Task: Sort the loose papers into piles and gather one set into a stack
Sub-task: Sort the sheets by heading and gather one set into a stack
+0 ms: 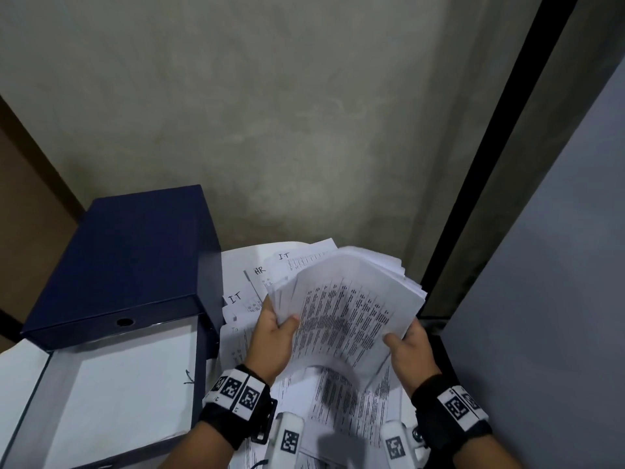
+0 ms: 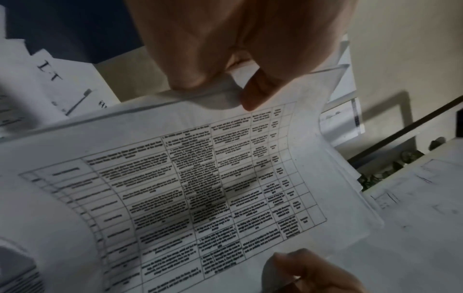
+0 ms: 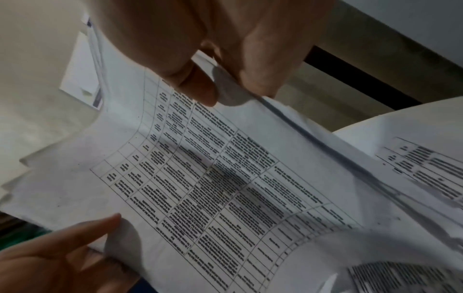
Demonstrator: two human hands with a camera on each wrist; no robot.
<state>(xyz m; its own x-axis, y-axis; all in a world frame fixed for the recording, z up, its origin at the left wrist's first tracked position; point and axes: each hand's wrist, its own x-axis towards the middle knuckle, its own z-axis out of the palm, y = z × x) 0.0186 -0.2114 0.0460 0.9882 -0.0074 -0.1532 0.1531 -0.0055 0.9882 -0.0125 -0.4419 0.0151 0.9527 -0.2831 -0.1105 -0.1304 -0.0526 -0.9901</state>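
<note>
1. Papers in a thick sheaf (image 1: 351, 306) are held off the desk between both hands, in front of the wall and above the scattered sheets (image 1: 341, 401).
2. The left hand (image 1: 270, 336) is clamped on the sheaf's left edge, thumb on top; the right hand (image 1: 407, 346) is pinched on its near right corner.
3. Gathering is judged well advanced: one set is already collected, though its far edges are fanned and not yet squared.
4. Sorting is judged unfinished: sheets marked "IT" (image 1: 235, 297) and "HR" (image 1: 259, 270) lie overlapped beside the blue box file (image 1: 128, 258), and printed sheets are still spread below the hands.
5. Only the head view shows the box file, its open tray (image 1: 125, 384) and the labelled sheets together.
6. The left wrist view shows the printed table (image 2: 190, 198) on the top sheet, bowed between the thumbs (image 2: 258, 93).
7. The right wrist view shows a curled sheet (image 3: 413, 148) behind the sheaf and the thumb (image 3: 198, 87) pressed on its margin.
</note>
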